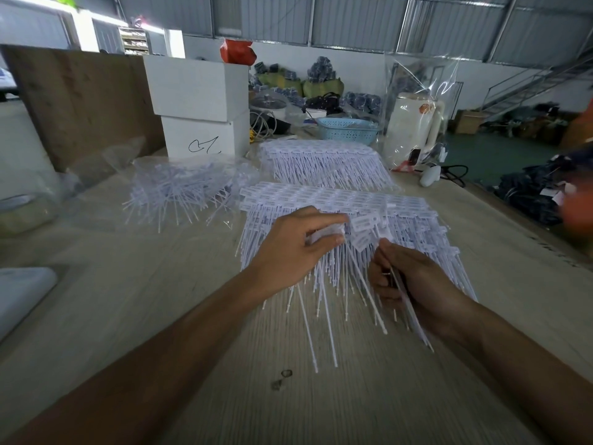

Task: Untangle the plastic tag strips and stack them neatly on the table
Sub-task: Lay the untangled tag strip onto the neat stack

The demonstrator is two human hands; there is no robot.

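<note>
1. Tangled tag strips (184, 187), loose in a clear bag, far left on the table (160, 316).
2. Left hand (295, 248): fingers and thumb pinch the label heads of a strip bundle (362, 232).
3. Right hand (414, 281): fingers curled round the bundle's thin tails.
4. Near stack (337, 195) of ordered strips (under both hands); far stack (321, 159) behind it.

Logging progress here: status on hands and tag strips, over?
Left hand grips strip heads; right hand pinches tails. Strip over near stack; tangled pile waits left. Nothing blocking.
</note>
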